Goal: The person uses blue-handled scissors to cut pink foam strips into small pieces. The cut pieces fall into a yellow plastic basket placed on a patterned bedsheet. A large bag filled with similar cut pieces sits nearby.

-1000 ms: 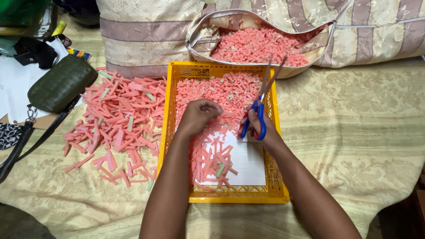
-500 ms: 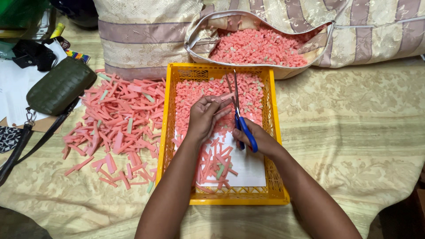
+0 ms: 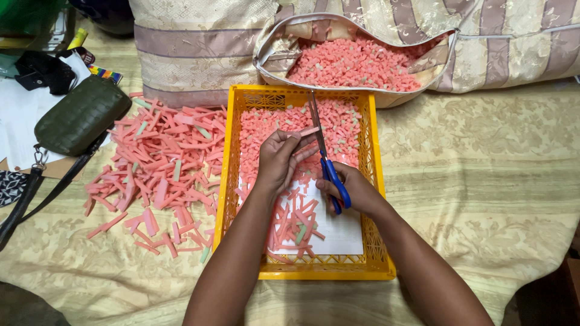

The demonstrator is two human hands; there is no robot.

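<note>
Here, pinched between thumb and fingertips of the left hand [image 3: 279, 158]: a pink foam strip [image 3: 307, 131], its free end poking out toward the blades. Gripped in the right hand [image 3: 352, 190]: blue-handled scissors [image 3: 326, 158], fingers through the loops, blades nearly pressed together and touching the strip's end, tips pointing away toward the far wall of the crate. Both hands over the middle of a yellow plastic crate [image 3: 374, 241] with latticed sides.

Below the hands, inside the crate: a white sheet [image 3: 341, 232] on the bottom, with a loose scatter of uncut pink strips [image 3: 293, 220] across its left part, a few pale green ones mixed in. Farther in, filling the crate's far half: a heap of small pink cut pieces [image 3: 266, 130], speckled with green.

Left of the crate, just beside its wall, on the cream patterned cloth [image 3: 483, 181]: a broad pile of long pink strips [image 3: 157, 163], spread loosely, some green among them. Beyond the crate, touching its far rim: an unzipped striped cushion cover [image 3: 199, 48], its opening stuffed with more small pink pieces [image 3: 356, 63].

Far left: a dark green quilted pouch [image 3: 81, 115] with a strap trailing toward the near edge, lying on white papers [image 3: 15, 121], well apart from the hands.
</note>
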